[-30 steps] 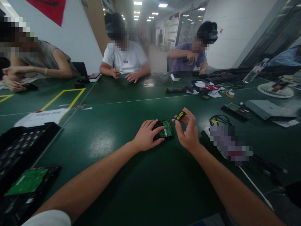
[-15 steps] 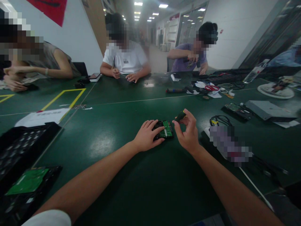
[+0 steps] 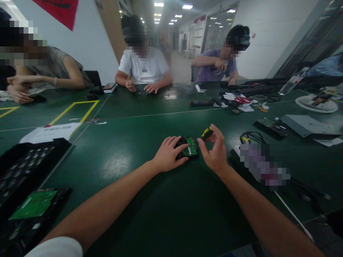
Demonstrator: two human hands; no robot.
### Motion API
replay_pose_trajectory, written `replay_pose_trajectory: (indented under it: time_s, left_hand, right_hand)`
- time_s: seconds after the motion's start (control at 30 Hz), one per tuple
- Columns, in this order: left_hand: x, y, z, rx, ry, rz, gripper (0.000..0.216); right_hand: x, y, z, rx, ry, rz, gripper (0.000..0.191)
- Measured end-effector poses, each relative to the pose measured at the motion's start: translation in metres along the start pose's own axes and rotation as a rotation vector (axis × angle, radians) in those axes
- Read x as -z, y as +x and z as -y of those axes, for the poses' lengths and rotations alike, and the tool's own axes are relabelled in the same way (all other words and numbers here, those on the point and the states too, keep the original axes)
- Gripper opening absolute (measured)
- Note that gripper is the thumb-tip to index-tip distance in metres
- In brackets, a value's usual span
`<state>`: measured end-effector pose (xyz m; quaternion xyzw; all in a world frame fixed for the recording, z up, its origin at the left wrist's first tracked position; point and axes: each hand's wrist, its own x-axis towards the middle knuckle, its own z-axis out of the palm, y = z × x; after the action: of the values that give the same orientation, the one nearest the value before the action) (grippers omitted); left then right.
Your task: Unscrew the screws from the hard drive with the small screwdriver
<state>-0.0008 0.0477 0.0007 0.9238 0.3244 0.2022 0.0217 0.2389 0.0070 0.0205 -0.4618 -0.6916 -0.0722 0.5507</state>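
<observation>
A hard drive (image 3: 192,147) with a green circuit board facing up lies on the dark green table. My left hand (image 3: 170,153) holds it from the left, the index finger across the board and the thumb along the near edge. Just right of the drive, my right hand (image 3: 215,150) pinches a small black and yellow screwdriver (image 3: 207,133) between thumb and fingers. Its handle slants, with the lower end toward the drive; I cannot make out the shaft or tip.
On the left are a black tray (image 3: 32,164) and another green board (image 3: 34,204). To the right lie a second drive (image 3: 270,127), a grey metal box (image 3: 308,125), a black cable (image 3: 252,136) and a white fan grille (image 3: 316,104). Several people sit across the table.
The screwdriver's handle has turned in my right fingers, and more of its yellow shows now. My left hand and the hard drive stay in place.
</observation>
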Motion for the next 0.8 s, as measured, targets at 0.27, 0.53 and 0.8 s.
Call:
replay_pose_trajectory:
  time_s: [0.27, 0.53, 0.8]
  left_hand:
    - [0.0028, 0.0002, -0.0011, 0.004, -0.003, 0.004, 0.061]
    - [-0.0004, -0.0004, 0.0007, 0.005, -0.015, -0.005, 0.061]
    - [0.0021, -0.0003, -0.0003, 0.003, -0.002, 0.003, 0.061]
  right_hand:
    - [0.003, 0.0025, 0.0024, 0.0, 0.001, 0.064, 0.071]
    - [-0.0002, -0.0005, 0.0015, 0.013, -0.035, -0.011, 0.077]
    - [0.0023, 0.0011, 0.002, -0.033, 0.067, 0.077, 0.075]
